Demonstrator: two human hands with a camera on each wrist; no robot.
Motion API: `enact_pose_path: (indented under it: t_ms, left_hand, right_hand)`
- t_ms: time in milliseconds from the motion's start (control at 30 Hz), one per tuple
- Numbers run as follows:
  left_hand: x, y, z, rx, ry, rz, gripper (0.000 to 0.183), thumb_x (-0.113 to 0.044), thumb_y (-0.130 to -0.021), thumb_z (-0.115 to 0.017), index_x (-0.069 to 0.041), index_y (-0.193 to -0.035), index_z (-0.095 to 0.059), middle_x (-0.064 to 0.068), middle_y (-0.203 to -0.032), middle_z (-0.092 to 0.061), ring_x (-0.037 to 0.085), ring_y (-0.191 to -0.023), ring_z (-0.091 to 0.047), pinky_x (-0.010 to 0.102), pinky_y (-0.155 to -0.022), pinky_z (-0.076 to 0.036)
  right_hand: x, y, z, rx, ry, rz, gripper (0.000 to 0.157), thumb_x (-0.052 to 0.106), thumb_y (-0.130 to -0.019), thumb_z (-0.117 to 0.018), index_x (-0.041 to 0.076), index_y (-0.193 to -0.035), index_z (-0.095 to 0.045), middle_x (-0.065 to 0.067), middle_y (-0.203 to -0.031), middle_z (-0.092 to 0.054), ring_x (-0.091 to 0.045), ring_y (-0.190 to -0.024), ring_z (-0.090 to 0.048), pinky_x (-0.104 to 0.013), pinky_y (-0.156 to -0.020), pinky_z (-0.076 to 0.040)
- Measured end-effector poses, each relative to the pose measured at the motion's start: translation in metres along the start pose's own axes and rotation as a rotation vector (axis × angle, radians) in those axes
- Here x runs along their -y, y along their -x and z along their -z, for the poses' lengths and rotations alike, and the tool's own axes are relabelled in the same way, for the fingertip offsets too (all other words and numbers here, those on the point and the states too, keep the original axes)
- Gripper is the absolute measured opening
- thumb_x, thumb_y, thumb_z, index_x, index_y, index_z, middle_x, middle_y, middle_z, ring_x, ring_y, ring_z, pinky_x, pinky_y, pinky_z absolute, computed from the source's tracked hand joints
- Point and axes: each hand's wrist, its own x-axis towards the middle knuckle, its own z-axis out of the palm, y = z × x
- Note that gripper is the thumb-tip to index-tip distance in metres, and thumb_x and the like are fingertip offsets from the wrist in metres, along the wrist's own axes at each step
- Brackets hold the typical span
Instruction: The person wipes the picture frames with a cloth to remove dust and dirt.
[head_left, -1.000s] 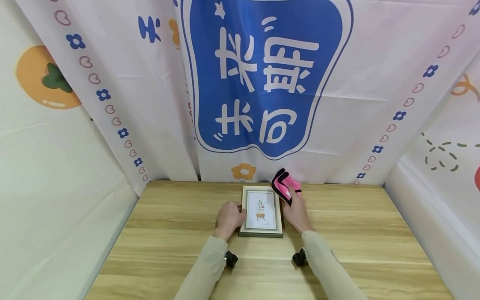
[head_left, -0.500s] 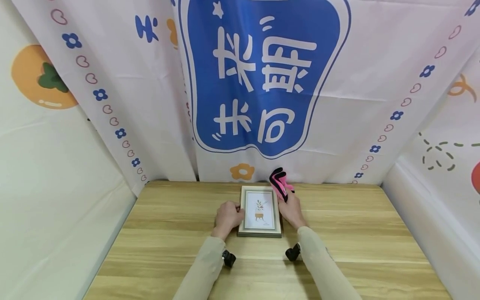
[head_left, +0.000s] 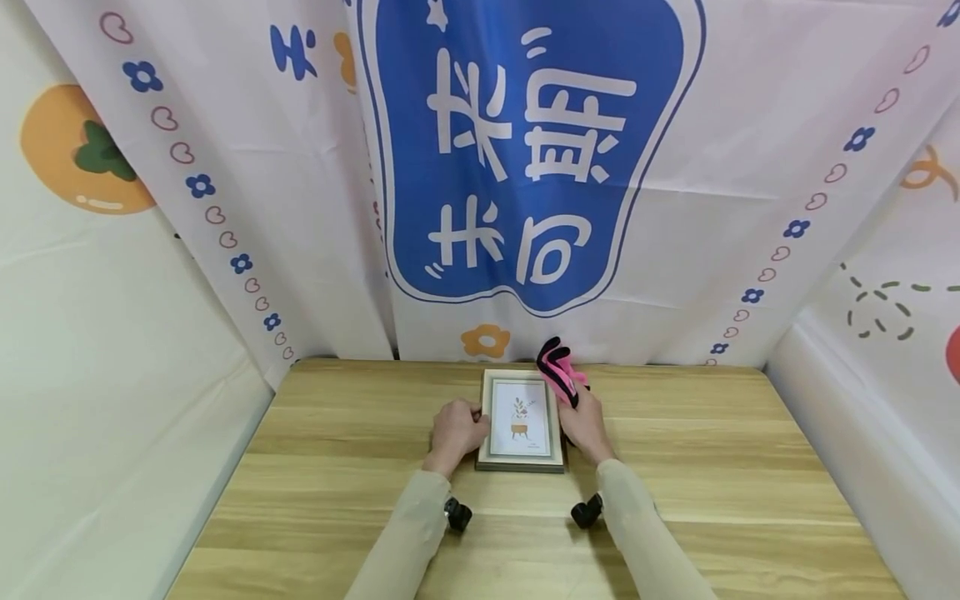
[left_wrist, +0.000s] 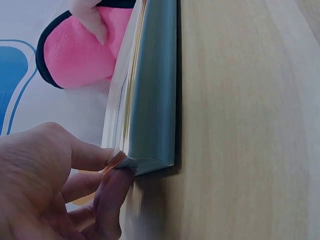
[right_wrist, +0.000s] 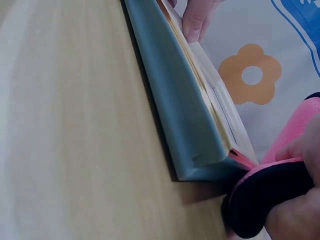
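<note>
A picture frame (head_left: pixel 520 419) with a pale border and a potted-plant print lies face up on the wooden table. My left hand (head_left: pixel 454 433) pinches its left edge, thumb on top; the left wrist view shows the fingertips at a corner of the frame's blue-grey side (left_wrist: pixel 152 90). In my right hand (head_left: pixel 587 427) is a pink cloth with black trim (head_left: pixel 559 375), gripped at the frame's right edge. Seen in the right wrist view, the cloth's black border (right_wrist: pixel 265 197) is folded between thumb and fingers and meets the frame's near corner. Part of the cloth is hidden behind the fingers.
The wooden table (head_left: pixel 360 533) extends to both sides and in front of the frame. Behind it hangs a white curtain (head_left: pixel 675 275) with a blue printed panel, close to the table's back edge. Pale printed sheets stand left and right.
My right hand has shifted slightly left with the cloth, close against the frame's right edge, and the cloth has turned and folded narrower. My left hand keeps its hold on the frame.
</note>
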Motion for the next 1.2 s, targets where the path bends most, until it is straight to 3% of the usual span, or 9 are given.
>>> enact_pose_path:
  t_ms: [267,433,567,667,800,967,1200]
  left_hand:
    - [0.002,0.001,0.001,-0.007,0.0,-0.032,0.027,-0.023,-0.1,-0.069,-0.011,-0.12,-0.082,0.005,-0.1,-0.077,0.017,-0.074,-0.06,0.033,-0.069,-0.049]
    - [0.004,-0.002,-0.002,-0.015,-0.027,0.0,0.024,-0.025,-0.1,-0.069,-0.012,-0.115,-0.083,0.004,-0.096,-0.075,0.017,-0.074,-0.06,0.032,-0.067,-0.048]
    - [0.002,-0.002,-0.003,-0.028,-0.043,0.014,0.027,-0.026,-0.099,-0.07,-0.012,-0.118,-0.083,0.004,-0.103,-0.077,0.018,-0.082,-0.064,0.036,-0.072,-0.054]
    - [-0.002,-0.001,-0.003,-0.024,-0.048,0.023,0.023,-0.026,-0.099,-0.07,-0.012,-0.111,-0.083,0.005,-0.101,-0.076,0.019,-0.083,-0.063,0.037,-0.073,-0.054]
    - [-0.002,-0.001,-0.003,-0.015,-0.054,0.031,0.017,-0.024,-0.1,-0.069,-0.014,-0.09,-0.078,0.005,-0.087,-0.068,0.021,-0.076,-0.058,0.035,-0.066,-0.048]
    - [-0.001,-0.002,-0.003,-0.005,-0.048,0.029,0.02,-0.023,-0.1,-0.069,-0.014,-0.082,-0.074,0.004,-0.081,-0.064,0.021,-0.072,-0.055,0.034,-0.062,-0.043]
    - [-0.003,-0.001,-0.001,-0.013,-0.034,0.034,0.018,-0.024,-0.099,-0.069,-0.012,-0.104,-0.082,0.006,-0.095,-0.072,0.021,-0.079,-0.059,0.036,-0.069,-0.049]
  right_hand:
    - [-0.001,0.012,0.0,0.007,-0.003,-0.001,0.026,0.013,-0.106,-0.059,0.004,-0.129,-0.068,-0.023,-0.125,-0.071,-0.034,-0.113,-0.065,-0.054,-0.102,-0.052]
    - [-0.002,0.02,-0.002,0.01,0.012,0.006,0.024,0.013,-0.106,-0.06,0.004,-0.126,-0.068,-0.021,-0.119,-0.072,-0.033,-0.108,-0.066,-0.054,-0.1,-0.053]
    - [-0.002,0.025,-0.003,0.001,0.009,-0.002,0.027,0.013,-0.105,-0.061,0.005,-0.13,-0.067,-0.022,-0.123,-0.072,-0.037,-0.115,-0.067,-0.056,-0.104,-0.052]
    - [-0.002,0.028,-0.001,-0.009,0.015,0.013,0.028,0.012,-0.105,-0.062,0.004,-0.131,-0.068,-0.023,-0.125,-0.073,-0.041,-0.118,-0.068,-0.058,-0.105,-0.052]
    - [-0.004,0.033,0.001,0.012,0.016,0.027,0.03,0.012,-0.106,-0.061,0.006,-0.135,-0.067,-0.024,-0.128,-0.072,-0.041,-0.12,-0.068,-0.059,-0.106,-0.052]
    - [-0.005,0.038,0.004,0.039,0.004,0.031,0.033,0.013,-0.107,-0.062,0.008,-0.139,-0.066,-0.023,-0.131,-0.072,-0.038,-0.119,-0.068,-0.058,-0.107,-0.052]
    - [-0.004,0.048,0.008,0.029,0.024,0.06,0.035,0.008,-0.103,-0.065,0.007,-0.138,-0.066,-0.024,-0.131,-0.072,-0.042,-0.122,-0.068,-0.059,-0.108,-0.052]
